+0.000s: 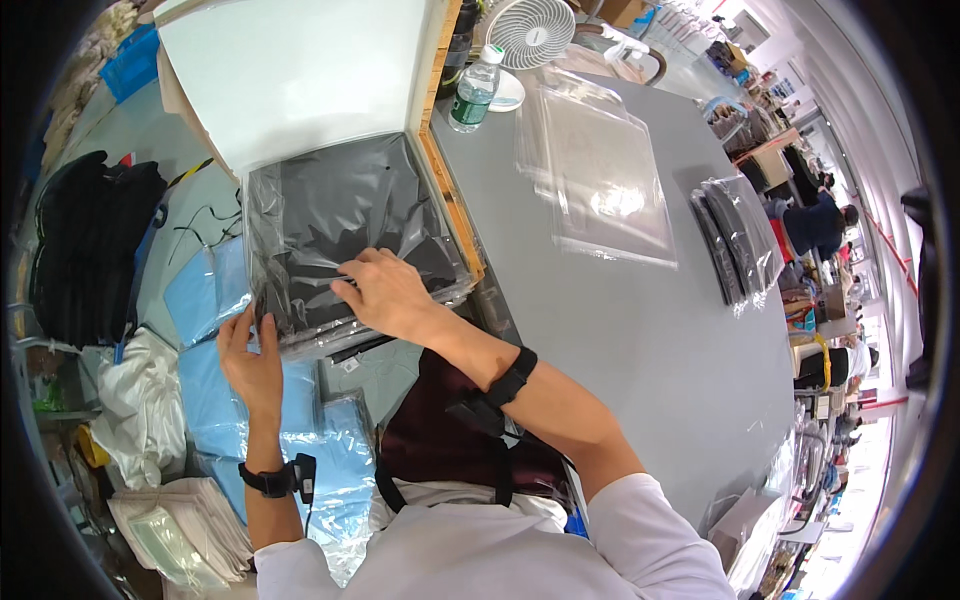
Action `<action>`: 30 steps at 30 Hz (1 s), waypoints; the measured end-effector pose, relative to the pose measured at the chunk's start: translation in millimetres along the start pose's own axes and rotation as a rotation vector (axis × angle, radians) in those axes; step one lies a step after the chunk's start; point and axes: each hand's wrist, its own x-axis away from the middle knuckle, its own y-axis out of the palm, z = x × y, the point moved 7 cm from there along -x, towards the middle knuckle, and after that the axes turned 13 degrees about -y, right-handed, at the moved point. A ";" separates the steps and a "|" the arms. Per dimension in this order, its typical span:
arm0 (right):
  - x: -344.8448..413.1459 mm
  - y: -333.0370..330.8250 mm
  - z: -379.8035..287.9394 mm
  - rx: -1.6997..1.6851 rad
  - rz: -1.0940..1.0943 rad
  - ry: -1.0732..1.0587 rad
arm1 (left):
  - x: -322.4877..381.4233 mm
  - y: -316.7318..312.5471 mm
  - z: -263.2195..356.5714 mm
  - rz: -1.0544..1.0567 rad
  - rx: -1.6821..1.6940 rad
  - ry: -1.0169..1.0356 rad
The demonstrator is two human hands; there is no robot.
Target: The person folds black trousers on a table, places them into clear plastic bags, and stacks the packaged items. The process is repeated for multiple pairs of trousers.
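A folded black garment in a clear plastic bag (337, 199) lies before me, with more plastic edges showing under its near side. My right hand (386, 289) rests over the near half of this bag, its fingers bent and apart and the fingertips on the creased film. At the bag's near left corner is my left hand (251, 360), thumb and fingers spread around the edge. Whether it pinches the film cannot be made out. Each wrist wears a black strap with a small device.
A white panel (292, 75) with a wooden edge (450, 195) rises behind. On the grey table (645, 390) lie clear bags (607, 180), bagged dark garments (739, 240), a water bottle (476, 90) and a fan (529, 34). Blue packages (214, 390) lie at lower left. People work far right.
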 end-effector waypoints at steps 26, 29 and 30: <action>-51.0 39.2 -1.1 -0.163 -0.066 0.355 | 35.2 -0.9 15.0 0.105 0.062 -0.049; -51.4 43.9 2.7 -0.139 -0.099 0.356 | 31.5 -1.3 4.1 0.040 -0.057 -0.125; -53.8 44.4 1.9 -0.129 -0.104 0.345 | 29.7 3.2 1.7 -0.018 -0.087 -0.167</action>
